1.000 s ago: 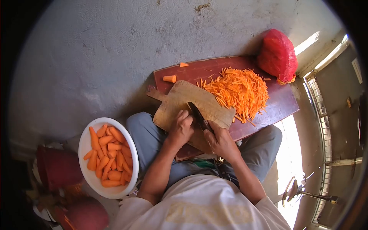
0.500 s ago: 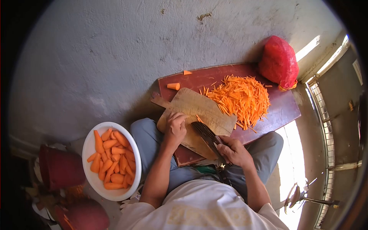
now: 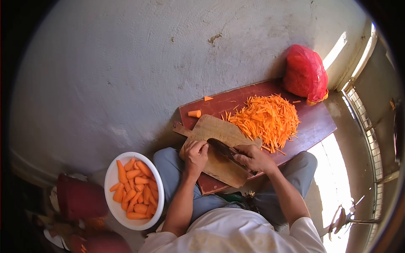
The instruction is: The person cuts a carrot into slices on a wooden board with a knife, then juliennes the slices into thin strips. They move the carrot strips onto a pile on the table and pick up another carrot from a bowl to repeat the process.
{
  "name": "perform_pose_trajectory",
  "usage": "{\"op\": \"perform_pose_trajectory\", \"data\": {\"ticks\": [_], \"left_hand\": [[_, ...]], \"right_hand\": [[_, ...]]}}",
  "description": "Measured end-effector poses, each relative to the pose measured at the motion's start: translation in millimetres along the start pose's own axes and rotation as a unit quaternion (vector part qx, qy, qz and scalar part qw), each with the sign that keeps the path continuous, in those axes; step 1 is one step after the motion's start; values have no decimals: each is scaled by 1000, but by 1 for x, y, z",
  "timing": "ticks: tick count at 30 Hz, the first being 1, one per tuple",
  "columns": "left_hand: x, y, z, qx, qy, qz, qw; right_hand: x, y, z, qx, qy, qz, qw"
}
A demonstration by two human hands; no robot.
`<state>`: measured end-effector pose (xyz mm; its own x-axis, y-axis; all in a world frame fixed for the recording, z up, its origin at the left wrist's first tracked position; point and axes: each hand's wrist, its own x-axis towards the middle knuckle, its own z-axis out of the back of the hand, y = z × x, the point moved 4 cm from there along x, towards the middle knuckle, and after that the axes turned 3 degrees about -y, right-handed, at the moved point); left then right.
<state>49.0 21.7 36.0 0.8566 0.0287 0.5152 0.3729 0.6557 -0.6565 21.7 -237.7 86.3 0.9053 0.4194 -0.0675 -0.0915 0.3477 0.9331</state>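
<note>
View from above of a seated person at work. A grey concrete surface [image 3: 126, 76] fills the upper field. Across the person's lap lies a red-brown board [image 3: 314, 124], which carries everything being cut. At its far right corner, touching it, sits a red bag [image 3: 304, 72].

To the person's left, apart from the board, a white bowl [image 3: 108, 185] holds peeled carrot chunks [image 3: 135, 189]. A dark red container [image 3: 80, 198] stands just beside the bowl.

A wooden cutting board [image 3: 213, 130] rests on the near left part of the red-brown board, its handle pointing away and to the left. To its right, a pile of carrot strips [image 3: 268, 118] covers the middle of the red-brown board and touches the cutting board's edge.

The right hand [image 3: 253, 158] is clenched around the handle of a knife [image 3: 223, 148], whose blade lies on the cutting board and points toward the left hand [image 3: 195, 154]. The left hand rests on the cutting board with its fingers curled, just beside the blade. Whether they pin anything cannot be told.

A carrot stub [image 3: 194, 113] and a smaller carrot wedge [image 3: 207, 98] lie on the red-brown board beyond the cutting board.
</note>
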Motion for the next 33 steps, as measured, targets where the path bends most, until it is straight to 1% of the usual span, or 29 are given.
{"op": "perform_pose_trajectory", "data": {"ticks": [1,2,4,5,6,8,9,12,14,16,17,20,23,26,27,30,33], "left_hand": [[1,3,1,-25,-11,41,999],[3,6,1,-50,-23,83,995],[13,19,0,-38,-2,69,997],[19,25,1,-31,7,62,998],[29,24,5,-23,13,69,997],[58,19,7,-9,28,83,996],[73,41,-2,23,31,46,998],[123,37,-18,38,71,41,996],[153,47,-41,91,89,-6,992],[180,55,-66,152,119,-33,981],[190,61,-79,177,140,-24,974],[208,83,-111,251,178,-15,951],[213,90,-126,292,195,-33,936],[208,80,-126,316,203,-78,923],[204,79,-126,316,185,-122,922],[201,84,-127,322,197,-128,917],[186,46,-100,273,145,-135,941]], "right_hand": [[4,0,6,20,21,-47,998],[6,-11,12,16,-13,-31,999],[15,-27,24,6,-81,0,997],[12,-32,30,16,-137,41,990],[7,-28,33,76,-111,6,991],[-6,-25,41,196,-58,-66,977],[-11,-31,39,204,-43,-53,977],[-18,-29,24,137,-29,17,990],[-15,-34,13,107,-18,56,993],[-20,-17,10,119,44,0,992],[-18,-21,5,131,42,15,990],[-19,-21,8,103,21,40,994],[-12,-41,4,71,-36,106,991],[-12,-35,11,72,-9,49,996],[-13,-33,12,71,-7,45,996],[-11,-30,14,67,-4,40,997],[-11,-35,16,70,-21,41,997]]}}
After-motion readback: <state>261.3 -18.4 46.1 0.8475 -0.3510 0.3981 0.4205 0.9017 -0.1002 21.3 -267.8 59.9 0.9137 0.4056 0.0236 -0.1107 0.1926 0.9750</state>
